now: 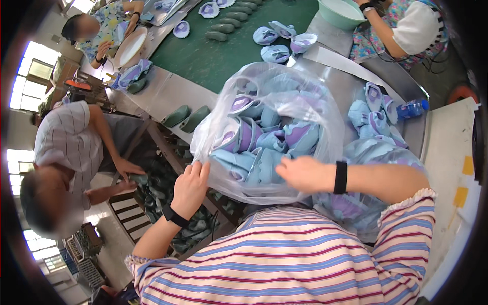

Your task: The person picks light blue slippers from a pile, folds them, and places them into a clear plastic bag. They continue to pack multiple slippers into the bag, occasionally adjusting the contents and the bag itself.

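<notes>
A large clear plastic bag [333,129] stands open in front of me, filled with light blue and purple shoe uppers [269,140]. My left hand [190,187] grips the bag's rim on its left side, fingers bent over the film. Over the near right part of the opening, my right hand [303,173] has its fingers curled against the blue uppers. What lies in those fingertips, film or fabric, is hidden. Both wrists wear black bands.
More uppers [373,119] lie right of the bag, beside a blue bottle [413,109]. Green shoe lasts [223,28] and several uppers rest on the green conveyor belt [188,61]. A crate of dark lasts [178,213] stands at left. Co-workers sit left, far left and far right.
</notes>
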Tool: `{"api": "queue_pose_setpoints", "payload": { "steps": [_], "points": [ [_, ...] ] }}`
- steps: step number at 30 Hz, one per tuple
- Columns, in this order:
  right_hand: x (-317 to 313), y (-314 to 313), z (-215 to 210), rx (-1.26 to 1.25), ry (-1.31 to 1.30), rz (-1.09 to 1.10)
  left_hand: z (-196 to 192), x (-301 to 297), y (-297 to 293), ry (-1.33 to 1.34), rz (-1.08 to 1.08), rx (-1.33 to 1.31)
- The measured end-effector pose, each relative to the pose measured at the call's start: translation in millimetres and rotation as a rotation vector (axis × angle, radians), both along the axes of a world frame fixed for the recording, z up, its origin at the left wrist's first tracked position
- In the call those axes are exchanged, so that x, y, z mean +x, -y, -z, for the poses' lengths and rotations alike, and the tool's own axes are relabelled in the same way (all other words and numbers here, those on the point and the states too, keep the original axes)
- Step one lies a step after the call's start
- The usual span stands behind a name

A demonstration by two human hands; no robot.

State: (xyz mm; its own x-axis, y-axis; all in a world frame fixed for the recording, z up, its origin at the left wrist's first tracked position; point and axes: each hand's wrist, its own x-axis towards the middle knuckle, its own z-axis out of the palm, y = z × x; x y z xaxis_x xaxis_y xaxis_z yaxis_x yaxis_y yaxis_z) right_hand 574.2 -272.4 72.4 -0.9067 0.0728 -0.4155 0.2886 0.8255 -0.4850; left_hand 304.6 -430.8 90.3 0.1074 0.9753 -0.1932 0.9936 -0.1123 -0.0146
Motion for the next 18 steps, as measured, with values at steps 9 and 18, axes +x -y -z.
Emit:
{"api": "queue_pose_setpoints", "payload": {
  "steps": [9, 18],
  "points": [
    [-90, -1, 40, 0.368, -0.494, -0.42, 21, 43, 28, 0.158, 0.082, 0.295],
    [-67, -31, 68, -0.007, -0.288, -0.083, 99, 35, 29, 0.206, -0.192, 0.164]
  ]
}}
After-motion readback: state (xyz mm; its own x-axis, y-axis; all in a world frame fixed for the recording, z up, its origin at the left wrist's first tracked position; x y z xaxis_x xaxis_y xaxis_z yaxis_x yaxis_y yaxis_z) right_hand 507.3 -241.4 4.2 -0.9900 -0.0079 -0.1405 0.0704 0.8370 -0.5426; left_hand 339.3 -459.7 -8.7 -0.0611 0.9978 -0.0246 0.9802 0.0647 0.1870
